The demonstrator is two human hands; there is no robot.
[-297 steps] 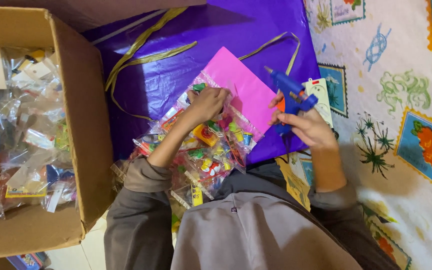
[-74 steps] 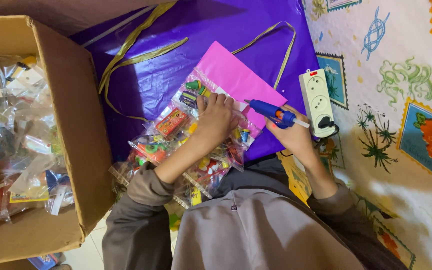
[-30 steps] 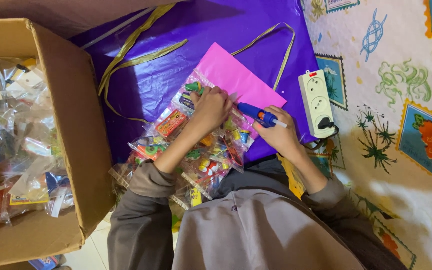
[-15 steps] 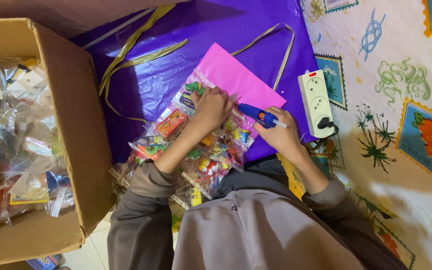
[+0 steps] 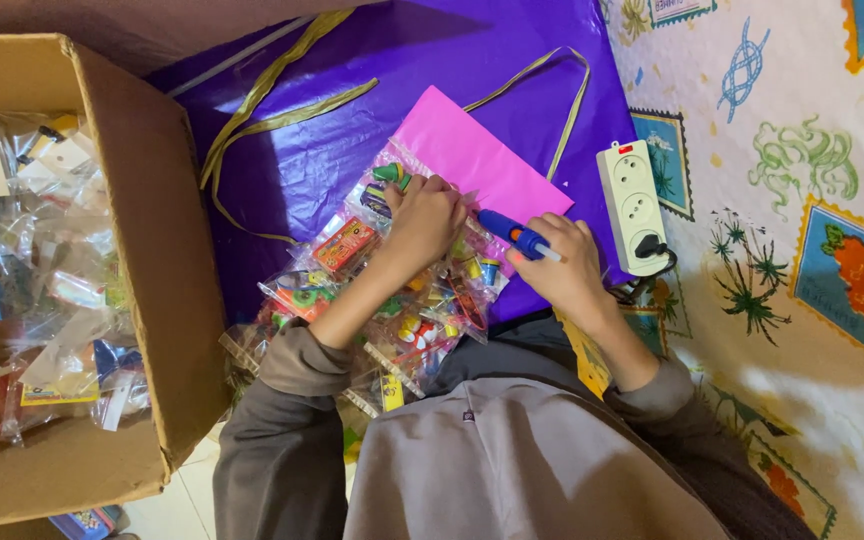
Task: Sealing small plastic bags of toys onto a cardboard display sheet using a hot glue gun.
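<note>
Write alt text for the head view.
Seen from above, a person's left hand presses clear toy packets on a pink sheet while the right hand holds a blue glue gun. A cardboard box of packets stands left, a power strip right.

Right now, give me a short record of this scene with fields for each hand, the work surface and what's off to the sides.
Left hand: pressing down on a pile of clear plastic packets of colourful small toys
Right hand: holding a blue glue gun, tip toward the packets
Under the packets: pink paper sheet on purple foil wrap
Left side: open cardboard box of more packets
Right side: white power strip, one plug in
</note>
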